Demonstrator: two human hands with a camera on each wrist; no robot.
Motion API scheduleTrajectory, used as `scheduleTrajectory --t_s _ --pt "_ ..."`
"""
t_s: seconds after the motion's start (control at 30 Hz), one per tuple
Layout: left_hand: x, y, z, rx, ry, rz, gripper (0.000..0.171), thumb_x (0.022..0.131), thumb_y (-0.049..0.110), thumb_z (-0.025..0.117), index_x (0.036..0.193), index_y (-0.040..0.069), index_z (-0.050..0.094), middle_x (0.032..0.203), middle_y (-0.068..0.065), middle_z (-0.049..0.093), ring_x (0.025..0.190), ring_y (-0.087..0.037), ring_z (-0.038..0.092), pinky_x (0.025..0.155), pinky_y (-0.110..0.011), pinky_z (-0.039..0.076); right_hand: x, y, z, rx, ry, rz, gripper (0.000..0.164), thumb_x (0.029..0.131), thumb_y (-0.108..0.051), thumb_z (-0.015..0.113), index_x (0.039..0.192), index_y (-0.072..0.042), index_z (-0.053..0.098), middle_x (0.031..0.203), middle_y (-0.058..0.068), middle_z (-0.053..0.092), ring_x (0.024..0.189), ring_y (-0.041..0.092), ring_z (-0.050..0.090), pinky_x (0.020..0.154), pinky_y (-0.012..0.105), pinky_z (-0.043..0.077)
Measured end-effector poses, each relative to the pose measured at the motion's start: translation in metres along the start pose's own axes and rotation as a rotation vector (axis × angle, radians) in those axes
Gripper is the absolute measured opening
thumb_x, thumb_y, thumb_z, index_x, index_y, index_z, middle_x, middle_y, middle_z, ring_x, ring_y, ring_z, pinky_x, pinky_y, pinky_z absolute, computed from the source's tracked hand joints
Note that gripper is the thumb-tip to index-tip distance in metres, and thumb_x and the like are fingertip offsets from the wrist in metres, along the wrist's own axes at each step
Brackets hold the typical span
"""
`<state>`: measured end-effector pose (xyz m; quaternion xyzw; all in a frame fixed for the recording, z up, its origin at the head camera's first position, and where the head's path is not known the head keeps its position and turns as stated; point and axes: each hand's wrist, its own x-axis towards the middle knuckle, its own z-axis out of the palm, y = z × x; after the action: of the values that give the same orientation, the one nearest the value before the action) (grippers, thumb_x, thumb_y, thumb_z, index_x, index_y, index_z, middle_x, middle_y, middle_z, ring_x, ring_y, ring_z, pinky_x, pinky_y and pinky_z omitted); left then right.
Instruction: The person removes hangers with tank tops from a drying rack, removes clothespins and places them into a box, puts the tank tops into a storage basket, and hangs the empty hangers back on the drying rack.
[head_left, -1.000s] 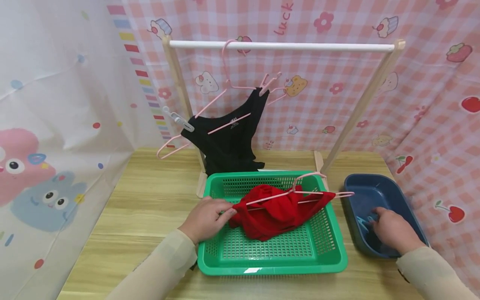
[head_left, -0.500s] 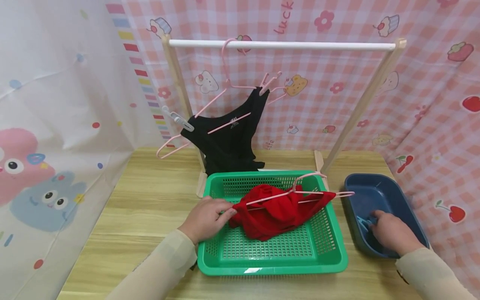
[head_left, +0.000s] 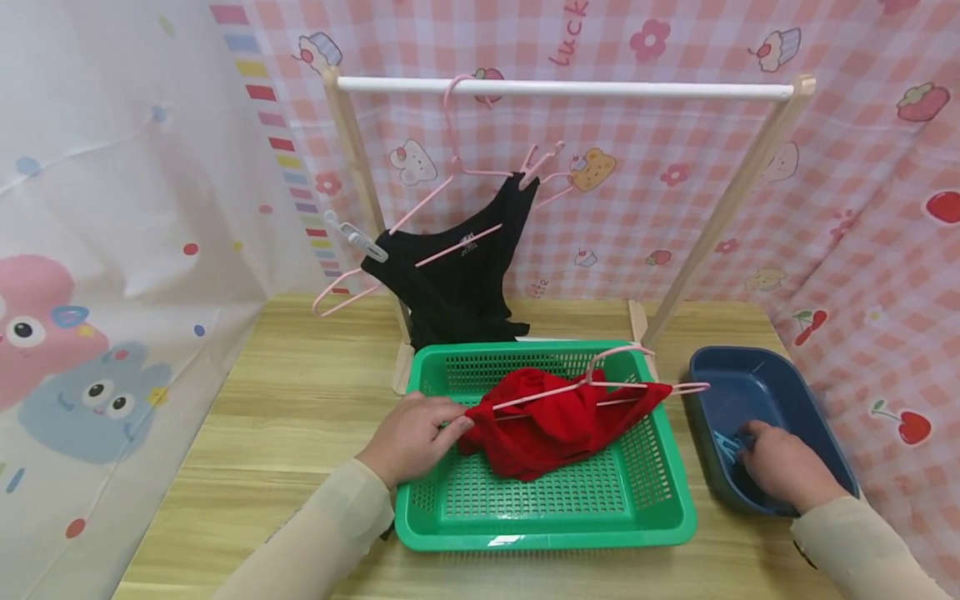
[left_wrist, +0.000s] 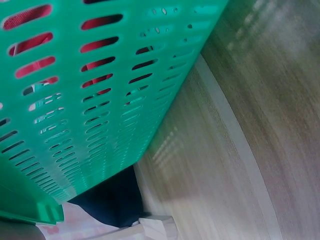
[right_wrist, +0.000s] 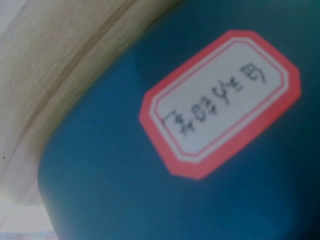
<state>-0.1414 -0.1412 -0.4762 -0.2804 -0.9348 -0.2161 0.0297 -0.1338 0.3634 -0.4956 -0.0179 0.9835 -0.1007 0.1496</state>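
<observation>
My left hand [head_left: 412, 437] pinches the left end of a pink hanger [head_left: 536, 398] together with the strap of a red garment [head_left: 540, 425]. Both lie in a green perforated basket [head_left: 543, 537], the hanger's right end reaching past the far side of the rim. Inside a dark blue basin [head_left: 723, 367] on the right, my right hand [head_left: 791, 467] has its fingertips on a light blue clothespin [head_left: 726, 447]; part of the clip and the thumb are hidden. In the left wrist view the basket's slotted wall [left_wrist: 107, 100] fills much of the frame.
Behind the basket stands a wooden rack with a white rod [head_left: 600, 87]. A black top [head_left: 461, 275] hangs there on a pink hanger, with a grey clothespin [head_left: 366, 246] and a pink clothespin [head_left: 531, 171] on its straps. A red-bordered label [right_wrist: 215, 107] is on the basin's outside.
The right hand's fingers have closed in slightly on the blue clothespin, which has turned a little in the basin. The left hand, hanger and red garment stay in place.
</observation>
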Motion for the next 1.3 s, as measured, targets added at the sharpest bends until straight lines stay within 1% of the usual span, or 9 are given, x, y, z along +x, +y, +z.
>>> scheduleTrajectory --t_s 0.37,0.5,0.7,0.8,0.93,1.03,1.17,1.3 --pt "0.0 0.0 0.0 0.001 0.01 0.006 0.034 0.095 0.05 0.041 0.102 0.032 0.068 0.099 0.021 0.065 0.095 0.002 0.058 0.08 -0.024 0.039 0.0 -0.002 -0.001 0.008 0.002 0.001 0.042 0.084 -0.018 0.061 0.113 0.01 0.052 0.096 0.027 0.062 0.09 0.044 0.059 0.074 0.055 0.045" --pt "0.0 0.001 0.0 0.002 0.014 0.011 0.032 0.095 0.048 0.042 0.101 0.032 0.068 0.098 0.021 0.066 0.095 0.001 0.058 0.08 -0.024 0.039 -0.001 -0.004 -0.003 0.014 0.01 -0.005 0.042 0.084 -0.019 0.061 0.112 0.011 0.053 0.095 0.026 0.063 0.088 0.042 0.06 0.073 0.054 0.045" --pt "0.0 0.001 -0.001 -0.003 0.01 0.006 0.032 0.094 0.049 0.042 0.101 0.032 0.068 0.099 0.021 0.065 0.095 0.002 0.058 0.079 -0.024 0.039 -0.003 -0.006 -0.007 0.035 0.036 -0.002 0.043 0.084 -0.019 0.062 0.114 0.011 0.052 0.097 0.028 0.062 0.088 0.041 0.06 0.074 0.055 0.045" --pt "0.0 0.001 -0.001 -0.004 0.012 0.004 0.033 0.094 0.05 0.041 0.101 0.032 0.068 0.099 0.021 0.065 0.095 0.001 0.058 0.079 -0.024 0.039 -0.004 -0.008 -0.008 0.04 0.049 -0.003 0.044 0.085 -0.019 0.061 0.115 0.011 0.052 0.094 0.025 0.062 0.085 0.038 0.06 0.074 0.054 0.045" --pt "0.001 0.001 0.0 0.004 0.014 0.007 0.033 0.095 0.05 0.04 0.1 0.033 0.068 0.099 0.022 0.065 0.095 0.002 0.058 0.078 -0.024 0.039 -0.005 -0.012 -0.011 0.056 0.046 0.004 0.046 0.086 -0.021 0.061 0.118 0.011 0.05 0.089 0.018 0.063 0.079 0.029 0.06 0.069 0.05 0.046" --pt "0.001 0.0 0.001 0.01 0.016 0.009 0.033 0.095 0.05 0.039 0.099 0.034 0.068 0.099 0.022 0.065 0.094 0.003 0.057 0.078 -0.023 0.038 -0.006 -0.016 -0.013 0.075 0.068 0.0 0.045 0.086 -0.021 0.06 0.119 0.009 0.051 0.09 0.017 0.063 0.078 0.027 0.06 0.066 0.047 0.047" --pt "0.0 0.0 0.001 0.009 0.021 0.009 0.033 0.095 0.049 0.039 0.1 0.034 0.068 0.099 0.022 0.065 0.094 0.003 0.057 0.078 -0.023 0.039 -0.007 -0.024 -0.017 0.103 0.127 -0.006 0.042 0.088 -0.022 0.057 0.12 0.005 0.052 0.099 0.021 0.064 0.085 0.033 0.061 0.068 0.048 0.047" --pt "0.0 0.0 0.001 0.006 0.02 0.008 0.033 0.095 0.049 0.039 0.1 0.034 0.068 0.099 0.022 0.065 0.094 0.003 0.057 0.078 -0.023 0.038 -0.009 -0.033 -0.022 0.136 0.153 -0.003 0.042 0.091 -0.023 0.054 0.124 0.003 0.051 0.107 0.023 0.062 0.092 0.036 0.061 0.07 0.049 0.047"
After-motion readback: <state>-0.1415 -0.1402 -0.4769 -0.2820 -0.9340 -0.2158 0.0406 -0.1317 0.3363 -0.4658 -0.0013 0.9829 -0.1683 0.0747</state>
